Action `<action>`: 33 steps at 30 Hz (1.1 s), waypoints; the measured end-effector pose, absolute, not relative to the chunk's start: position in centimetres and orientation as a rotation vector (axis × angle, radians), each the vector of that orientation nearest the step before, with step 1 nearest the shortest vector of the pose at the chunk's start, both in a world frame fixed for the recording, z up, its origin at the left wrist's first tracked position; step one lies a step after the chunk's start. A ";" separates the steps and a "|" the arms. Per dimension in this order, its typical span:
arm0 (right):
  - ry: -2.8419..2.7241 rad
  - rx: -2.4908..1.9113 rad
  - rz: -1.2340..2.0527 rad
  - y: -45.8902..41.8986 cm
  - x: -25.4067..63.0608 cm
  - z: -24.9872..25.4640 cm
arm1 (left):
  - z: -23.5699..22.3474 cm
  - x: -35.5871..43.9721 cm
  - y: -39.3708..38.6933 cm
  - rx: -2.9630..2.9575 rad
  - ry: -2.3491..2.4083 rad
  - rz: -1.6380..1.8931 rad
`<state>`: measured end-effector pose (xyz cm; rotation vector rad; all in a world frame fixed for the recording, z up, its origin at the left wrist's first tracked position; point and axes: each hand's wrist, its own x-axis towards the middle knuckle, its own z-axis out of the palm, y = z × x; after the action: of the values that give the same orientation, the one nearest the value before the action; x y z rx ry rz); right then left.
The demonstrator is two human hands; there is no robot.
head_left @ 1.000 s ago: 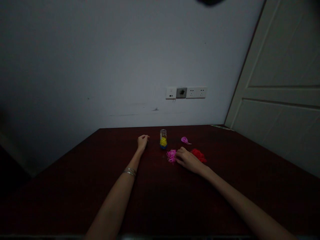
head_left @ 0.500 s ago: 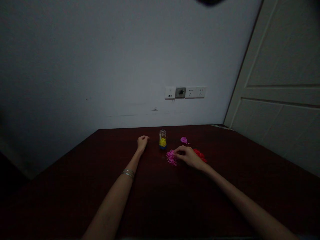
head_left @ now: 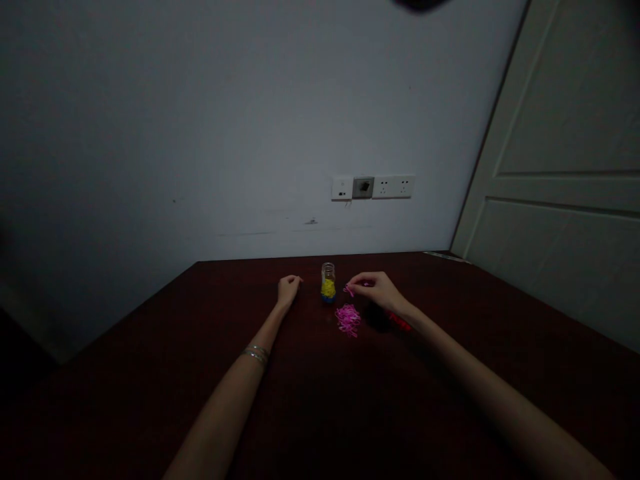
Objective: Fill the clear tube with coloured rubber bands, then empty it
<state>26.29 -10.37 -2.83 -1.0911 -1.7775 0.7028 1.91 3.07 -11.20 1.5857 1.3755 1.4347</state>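
My right hand [head_left: 376, 289] is raised over the table, thumb and fingertips pinching a pink rubber band [head_left: 349, 290]. Below it lies a loose pile of pink rubber bands [head_left: 348, 319]. Just left of the pinched band stands an upright clear glass jar [head_left: 328, 283] without a lid on it. Yellow pieces fill its middle, with blue ones at the bottom. My left hand [head_left: 288, 291] rests on the table left of the jar, apart from it, fingers curled in and apparently holding nothing. Some red pieces [head_left: 400, 322] show under my right wrist, partly hidden by it.
The dark red-brown table [head_left: 310, 400] meets a pale wall [head_left: 250, 133] at the back. Sockets and a switch [head_left: 373, 187] are set in the wall. A panelled door [head_left: 560, 220] stands on the right. Another pink thing is mostly hidden behind my right hand.
My right hand has lifted from the pink pile and moved up and away toward the jar's right side, with pink in its fingertips. My left hand stays beside the jar.
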 end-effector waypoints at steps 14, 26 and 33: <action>-1.680 -1.057 0.626 -6.2 25.1 0.1 | -10.8 2.1 2.5 1.657 1.403 1.347; -1.587 -1.056 0.642 -3.0 22.2 -0.9 | -10.7 2.2 2.2 1.708 1.429 1.302; -1.649 -0.981 0.669 -2.8 22.0 -1.5 | -10.9 2.3 2.5 1.720 1.428 1.288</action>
<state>21.99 -2.82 -1.49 -0.9811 -1.6486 0.6688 2.32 2.46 -10.87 1.7199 1.4278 1.2879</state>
